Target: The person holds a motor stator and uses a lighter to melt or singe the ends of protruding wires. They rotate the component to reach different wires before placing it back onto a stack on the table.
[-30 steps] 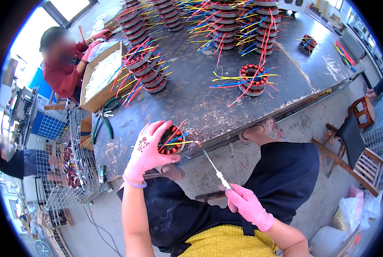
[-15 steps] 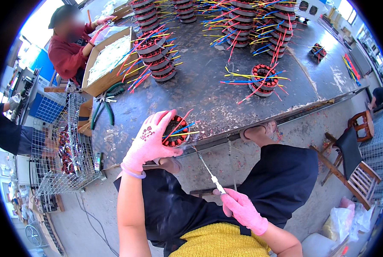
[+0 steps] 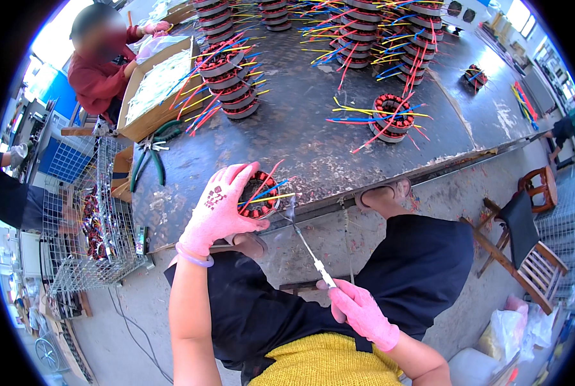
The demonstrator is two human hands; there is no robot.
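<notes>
The left hand (image 3: 220, 209) in a pink glove curls its fingers round a wound stator coil (image 3: 260, 195) at the table's (image 3: 313, 148) near edge; the right hand (image 3: 363, 313) pinches a thin needle tool (image 3: 308, 248), closed tight; far left, a cardboard box (image 3: 155, 87) holds pale strips; a wire basket (image 3: 91, 219) holds more coils.

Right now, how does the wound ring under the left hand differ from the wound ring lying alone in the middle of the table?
The ring under the left hand sits at the near table edge and is gripped; the lone ring lies farther back, untouched. The gripped ring is partly hidden by the pink glove; the lone ring shows whole. The lone ring's wires spread wide over the table; the gripped ring's wires are fewer. Both have red windings and coloured wires.
</notes>
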